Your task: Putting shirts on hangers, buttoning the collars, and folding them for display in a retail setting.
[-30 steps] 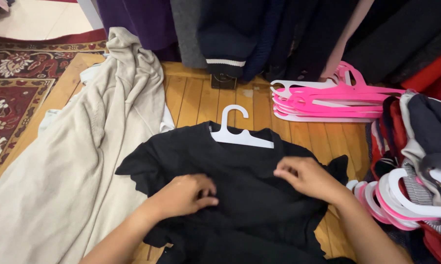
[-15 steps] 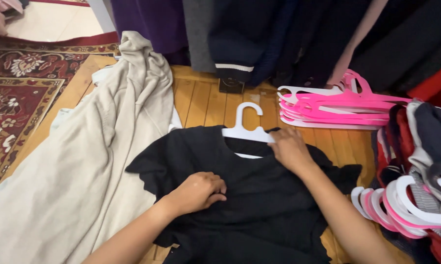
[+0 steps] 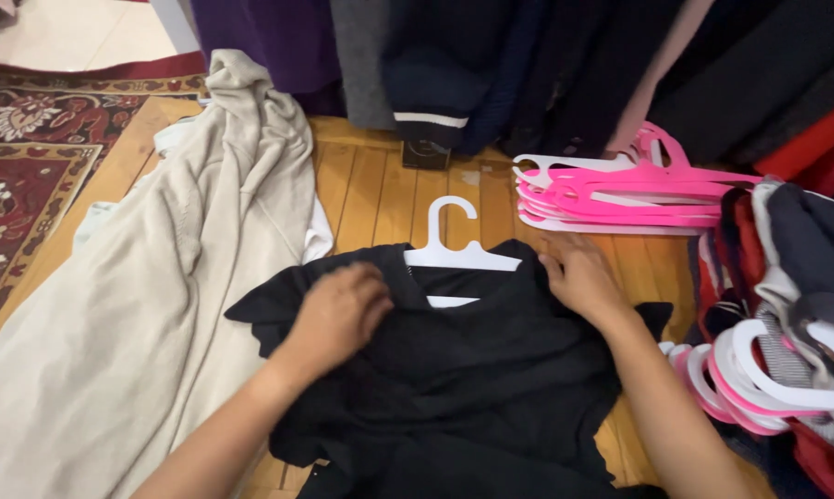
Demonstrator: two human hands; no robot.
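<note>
Beside the black garment point(image 3: 463, 370), pink hangers point(image 3: 620, 189) lie stacked.

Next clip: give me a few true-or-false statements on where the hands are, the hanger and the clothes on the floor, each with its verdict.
1. Both hands rest on the black garment. True: the left hand and the right hand lie on its upper part, either side of the neck.
2. The hanger in the garment is pink. False: it is white; the pink hangers lie stacked on the wooden floor farther right.
3. A cream garment lies spread left of the black one. True.
4. The hanger's hook is hidden inside the black garment. False: the hook sticks out above the neck opening.
5. The patterned rug lies under the black garment. False: it is at the far left, beyond the cream garment.
</note>
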